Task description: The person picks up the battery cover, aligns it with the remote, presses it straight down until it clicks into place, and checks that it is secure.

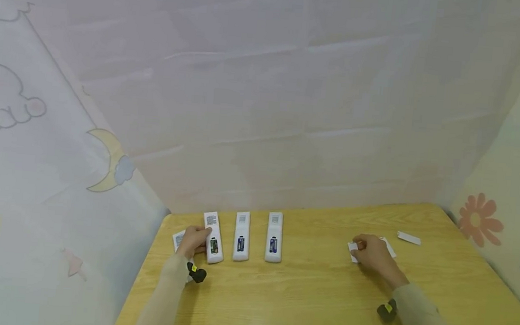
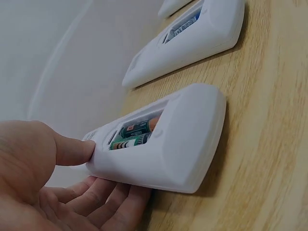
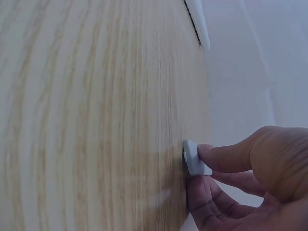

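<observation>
My left hand (image 1: 194, 240) grips a white remote control (image 2: 185, 139) by its side, thumb on top and fingers beneath. The remote lies back up, with green batteries (image 2: 130, 142) showing in its uncovered compartment. Another white remote (image 1: 177, 237) is partly hidden under and behind that hand. Over on the right, my right hand (image 1: 375, 253) pinches a small white battery cover (image 3: 195, 159) between thumb and fingers, close to the tabletop. A second cover (image 1: 389, 247) lies partly behind this hand, and a third cover (image 1: 408, 238) lies farther right.
Two more white remotes, a middle one (image 1: 242, 225) and a right one (image 1: 275, 226), lie back up with blue batteries in uncovered compartments. The wooden table (image 1: 295, 294) meets a pale curtain (image 1: 288, 160) at its back edge, with printed curtains at both sides.
</observation>
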Motion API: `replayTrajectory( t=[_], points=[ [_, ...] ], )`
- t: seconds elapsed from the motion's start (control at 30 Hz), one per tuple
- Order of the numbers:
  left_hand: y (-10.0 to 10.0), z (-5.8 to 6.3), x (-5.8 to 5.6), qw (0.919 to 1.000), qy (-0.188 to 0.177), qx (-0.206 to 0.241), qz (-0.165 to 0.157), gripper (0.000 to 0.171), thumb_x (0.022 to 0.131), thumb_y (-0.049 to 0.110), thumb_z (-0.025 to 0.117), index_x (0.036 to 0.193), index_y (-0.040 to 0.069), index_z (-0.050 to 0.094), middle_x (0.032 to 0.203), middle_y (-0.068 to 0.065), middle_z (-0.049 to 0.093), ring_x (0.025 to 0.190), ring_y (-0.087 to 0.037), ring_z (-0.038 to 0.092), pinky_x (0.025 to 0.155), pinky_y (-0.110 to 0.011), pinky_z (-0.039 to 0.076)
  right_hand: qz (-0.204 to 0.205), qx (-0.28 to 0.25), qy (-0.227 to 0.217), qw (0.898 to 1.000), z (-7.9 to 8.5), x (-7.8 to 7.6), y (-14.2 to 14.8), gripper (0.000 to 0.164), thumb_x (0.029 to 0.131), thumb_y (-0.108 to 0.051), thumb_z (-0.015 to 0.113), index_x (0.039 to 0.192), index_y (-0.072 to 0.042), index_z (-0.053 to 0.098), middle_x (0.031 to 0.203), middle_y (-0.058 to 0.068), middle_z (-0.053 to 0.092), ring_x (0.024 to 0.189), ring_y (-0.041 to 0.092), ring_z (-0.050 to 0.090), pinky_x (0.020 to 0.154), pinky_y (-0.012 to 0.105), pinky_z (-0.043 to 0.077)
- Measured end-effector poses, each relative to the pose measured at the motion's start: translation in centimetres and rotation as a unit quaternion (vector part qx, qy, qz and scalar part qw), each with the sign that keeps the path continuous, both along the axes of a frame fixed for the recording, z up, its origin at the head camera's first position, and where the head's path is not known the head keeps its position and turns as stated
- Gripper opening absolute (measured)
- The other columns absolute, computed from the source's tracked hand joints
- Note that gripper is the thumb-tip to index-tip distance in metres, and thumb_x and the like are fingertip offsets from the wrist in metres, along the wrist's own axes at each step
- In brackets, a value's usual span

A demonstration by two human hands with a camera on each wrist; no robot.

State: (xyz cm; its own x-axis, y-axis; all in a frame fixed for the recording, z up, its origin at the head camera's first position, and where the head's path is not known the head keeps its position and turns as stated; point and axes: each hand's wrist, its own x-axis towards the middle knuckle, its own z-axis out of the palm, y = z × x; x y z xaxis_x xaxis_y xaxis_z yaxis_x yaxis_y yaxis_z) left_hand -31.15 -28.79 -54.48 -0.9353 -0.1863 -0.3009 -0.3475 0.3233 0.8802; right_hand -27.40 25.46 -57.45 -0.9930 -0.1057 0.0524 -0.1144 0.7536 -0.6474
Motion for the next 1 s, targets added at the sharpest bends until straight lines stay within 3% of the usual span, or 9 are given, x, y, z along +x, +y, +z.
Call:
replayTrajectory(
  t=[0.23,0.53,0.87,1.0],
  points=[
    [0.1,0.1,0.4,0.9998,-0.012,-0.002,-0.013,0.052,0.112,0.026,0.054,0.144,-0.014,0.048,0.122,-0.022,0.066,0.099,-0.022,0.065,0.089,-0.042,0.063,-0.003,-0.009,-0.006,1.0,-0.1,0.4,0.5,0.036,0.089,-0.007,0.08,0.118,0.012,0.068,0.099,0.021,0.073,0.092,0.035,0.07,0.078,0.05,0.062],
    [-0.1,-0.1,0.4,0.9998,-0.004,0.016,-0.011,0.033,0.112,0.025,0.054,0.125,-0.006,0.057,0.107,-0.013,0.068,0.087,-0.019,0.066,0.076,-0.034,0.062,0.0,-0.028,-0.003,1.0,0.2,0.5,1.0,0.026,0.097,-0.005,0.071,0.119,0.009,0.069,0.107,0.027,0.073,0.098,0.042,0.071,0.078,0.05,0.063],
    [-0.1,0.3,0.5,0.9996,-0.001,0.02,-0.018,0.054,0.114,0.027,0.049,0.149,-0.014,0.046,0.127,-0.025,0.068,0.097,-0.02,0.07,0.08,-0.033,0.064,-0.005,-0.058,-0.015,0.998,1.0,1.1,1.1,0.025,0.101,-0.008,0.068,0.122,0.005,0.069,0.113,0.026,0.072,0.105,0.043,0.069,0.081,0.052,0.062],
    [-0.1,0.5,0.7,0.9994,0.003,0.03,-0.018,0.056,0.114,0.027,0.048,0.152,-0.015,0.043,0.132,-0.028,0.066,0.102,-0.023,0.071,0.085,-0.036,0.064,-0.004,-0.08,-0.022,0.997,1.2,1.4,0.9,0.027,0.103,-0.009,0.067,0.126,0.005,0.068,0.115,0.026,0.072,0.102,0.037,0.071,0.079,0.045,0.063]
  ],
)
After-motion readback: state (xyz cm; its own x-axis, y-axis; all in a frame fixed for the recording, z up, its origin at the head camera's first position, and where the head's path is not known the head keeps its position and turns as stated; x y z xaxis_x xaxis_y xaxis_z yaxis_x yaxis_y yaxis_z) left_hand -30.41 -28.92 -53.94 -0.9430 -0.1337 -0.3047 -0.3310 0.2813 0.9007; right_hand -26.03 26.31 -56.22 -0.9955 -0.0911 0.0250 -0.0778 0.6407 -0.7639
